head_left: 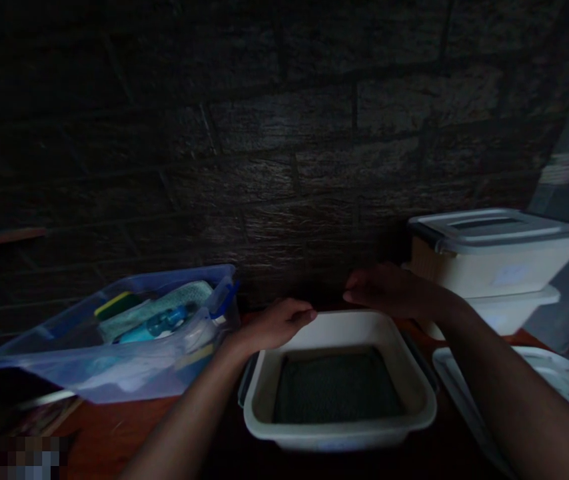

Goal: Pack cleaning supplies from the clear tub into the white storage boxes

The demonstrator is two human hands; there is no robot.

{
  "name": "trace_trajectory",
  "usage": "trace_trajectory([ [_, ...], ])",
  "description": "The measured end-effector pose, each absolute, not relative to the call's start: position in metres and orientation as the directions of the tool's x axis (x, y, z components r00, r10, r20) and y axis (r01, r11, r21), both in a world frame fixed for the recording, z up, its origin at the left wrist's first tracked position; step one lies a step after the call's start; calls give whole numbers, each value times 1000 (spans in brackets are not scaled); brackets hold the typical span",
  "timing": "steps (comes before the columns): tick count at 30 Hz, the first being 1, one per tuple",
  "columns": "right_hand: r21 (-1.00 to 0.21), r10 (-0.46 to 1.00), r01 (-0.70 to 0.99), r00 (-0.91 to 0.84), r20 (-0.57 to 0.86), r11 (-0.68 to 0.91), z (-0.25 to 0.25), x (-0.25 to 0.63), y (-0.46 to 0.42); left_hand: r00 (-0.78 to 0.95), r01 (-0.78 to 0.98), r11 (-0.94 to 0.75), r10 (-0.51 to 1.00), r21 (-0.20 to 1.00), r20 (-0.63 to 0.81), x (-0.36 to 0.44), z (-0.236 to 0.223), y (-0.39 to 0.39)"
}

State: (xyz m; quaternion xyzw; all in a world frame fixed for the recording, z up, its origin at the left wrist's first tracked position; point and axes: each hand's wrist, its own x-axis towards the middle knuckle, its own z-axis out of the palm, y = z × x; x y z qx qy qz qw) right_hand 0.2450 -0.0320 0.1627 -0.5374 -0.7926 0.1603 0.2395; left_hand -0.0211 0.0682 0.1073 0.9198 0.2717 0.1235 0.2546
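Note:
A white plastic bin (259, 407) with dark side handles stands in front of me on the table. A dark, flat, textured piece, perhaps folded cloth (337, 387), lies on its bottom. My left hand (282, 323) is over the bin's back left corner, its fingers loosely bent and nothing visible in them. Just above the back right corner, my right hand (387, 288) points leftward, thumb and fingers slightly apart and holding nothing that I can see. It is in shadow. A pale lid (554, 373) lies to the right, partly behind my right forearm.
On the left is a clear bluish box (129, 367) holding a green-and-yellow sponge (117, 303), a light teal cloth (184, 300) and blue items. Two lidded white boxes (514, 267) are stacked at right. A dark block wall (274, 133) rises behind the wooden table (129, 427).

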Motion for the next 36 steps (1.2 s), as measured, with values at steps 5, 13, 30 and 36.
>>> trace_trajectory([
  [5,-495,920,776,-340,192,390,160,244,-29,817,462,-719,572,519,66,-19,109,68],
  [13,-476,914,783,-381,143,401,152,246,-22,825,464,-710,565,530,34,-17,107,70],
  [30,-466,924,804,-371,92,369,149,240,-23,828,446,-767,550,460,114,-21,108,64],
  [36,-476,930,803,-354,104,359,149,241,-26,820,437,-782,549,445,159,-23,118,61],
])
